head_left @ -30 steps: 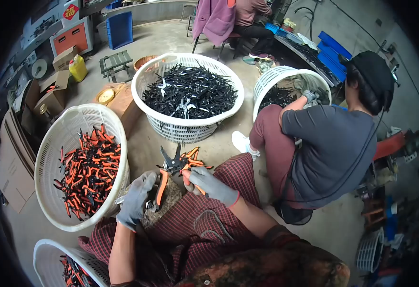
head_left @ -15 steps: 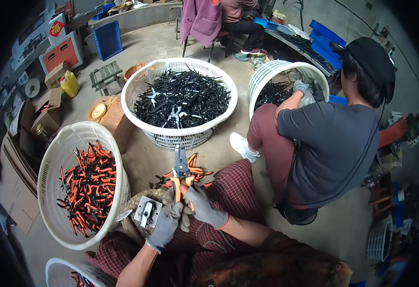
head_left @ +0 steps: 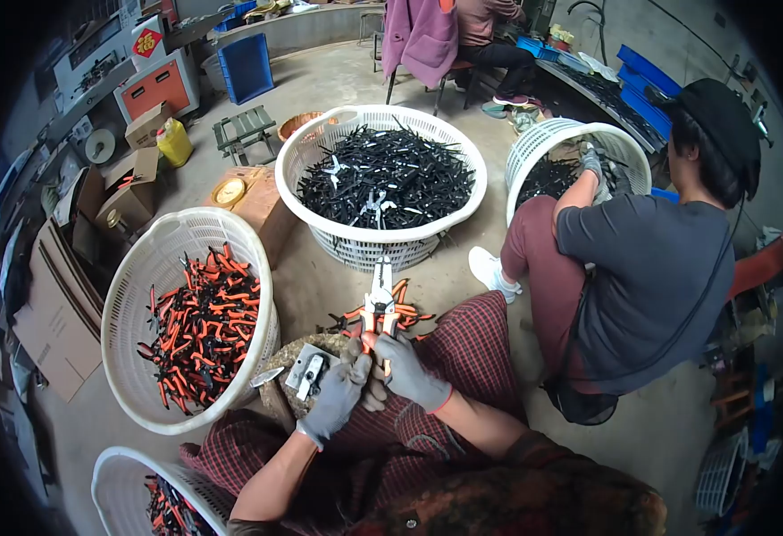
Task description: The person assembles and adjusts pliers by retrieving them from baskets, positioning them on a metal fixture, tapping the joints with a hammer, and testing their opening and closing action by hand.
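A pair of wire stripper pliers with orange-and-pale handles points away from me, jaws up, in front of my lap. My left hand, in a grey glove, is closed on the left handle. Gloved the same way, my right hand grips the right handle. The handles stand slightly apart. Just left of my hands, a small metal fixture is mounted on a rough block. Beyond the pliers, several orange-handled pliers lie in a loose pile.
A white basket of orange-and-black pliers stands left; another basket is lower left. Ahead, a white basket holds black tool parts. At right, a seated co-worker reaches into a tipped basket. A wooden box stands between baskets.
The whole view has shifted, so most things appear further right. The pliers' head now catches more light; both hands still hold it. The co-worker's hand has moved within the tipped basket.
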`<state>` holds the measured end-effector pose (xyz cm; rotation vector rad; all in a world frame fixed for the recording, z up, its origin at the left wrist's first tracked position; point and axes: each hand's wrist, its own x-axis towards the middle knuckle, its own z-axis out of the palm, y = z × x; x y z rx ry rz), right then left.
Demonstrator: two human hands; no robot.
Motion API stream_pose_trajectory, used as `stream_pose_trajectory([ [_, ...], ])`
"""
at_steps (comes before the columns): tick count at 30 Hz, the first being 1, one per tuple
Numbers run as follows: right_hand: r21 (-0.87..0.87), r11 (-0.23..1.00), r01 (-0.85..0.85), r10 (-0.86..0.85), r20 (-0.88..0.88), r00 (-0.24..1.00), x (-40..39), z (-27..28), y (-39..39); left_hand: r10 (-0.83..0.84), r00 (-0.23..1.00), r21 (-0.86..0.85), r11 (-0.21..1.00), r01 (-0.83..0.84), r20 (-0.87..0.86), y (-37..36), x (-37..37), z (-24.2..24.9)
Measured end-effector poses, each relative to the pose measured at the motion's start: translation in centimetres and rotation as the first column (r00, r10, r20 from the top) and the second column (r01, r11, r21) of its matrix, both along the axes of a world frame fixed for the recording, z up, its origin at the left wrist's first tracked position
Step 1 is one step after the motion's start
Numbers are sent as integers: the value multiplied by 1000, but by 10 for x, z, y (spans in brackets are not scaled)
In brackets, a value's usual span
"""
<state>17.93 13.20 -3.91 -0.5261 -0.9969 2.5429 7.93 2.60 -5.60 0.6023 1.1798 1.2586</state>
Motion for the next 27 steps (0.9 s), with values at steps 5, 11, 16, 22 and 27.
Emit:
stream_pose_trajectory([
  [5,275,960,-44,86,-143,986,14,20,23,-30,942,-158,987,-25,-334,-18,-27,32],
  [11,18,996,-86,87,-332,939,21,12,25,225,949,193,964,-183,-222,-36,-49,62],
  [16,-94,978,-187,164,-205,965,15,22,-10,101,986,343,938,-50,-133,-33,-38,66],
  [22,-45,945,-323,310,-182,933,13,33,-30,9,988,331,943,44,-156,-43,-46,49],
  [27,10,896,-445,438,-192,878,6,33,-40,187,946,251,961,-120,-265,-57,-44,59],
])
